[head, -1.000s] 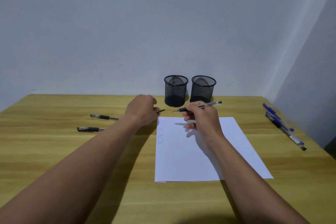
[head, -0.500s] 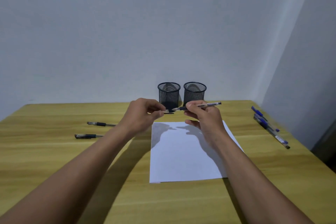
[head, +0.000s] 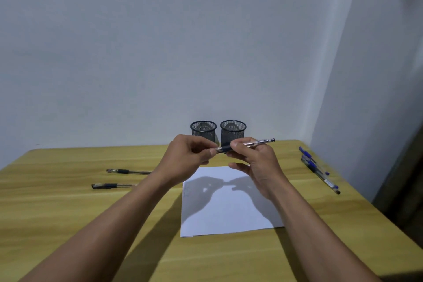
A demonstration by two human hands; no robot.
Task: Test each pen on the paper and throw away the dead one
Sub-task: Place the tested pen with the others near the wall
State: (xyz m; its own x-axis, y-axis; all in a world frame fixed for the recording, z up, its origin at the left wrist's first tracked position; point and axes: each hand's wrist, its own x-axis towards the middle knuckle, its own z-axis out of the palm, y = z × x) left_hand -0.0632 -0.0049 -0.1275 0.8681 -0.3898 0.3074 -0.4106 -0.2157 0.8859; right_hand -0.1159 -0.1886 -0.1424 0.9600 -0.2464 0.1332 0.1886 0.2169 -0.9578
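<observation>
A black pen (head: 246,145) is held level above the far edge of the paper (head: 229,210), in front of two mesh cups (head: 203,129). It is pinched at the dark grip by the right hand (head: 254,158), while its cap end is closed in the fingertips of the left hand (head: 187,158). The pen is judged light, stiff and a little slippery, so it is best taken at the rubber grip. Two more black pens (head: 128,171) are seen at the left of the table (head: 68,201). At the right, blue pens (head: 318,167) are lying close together; about four are counted, not with certainty.
</observation>
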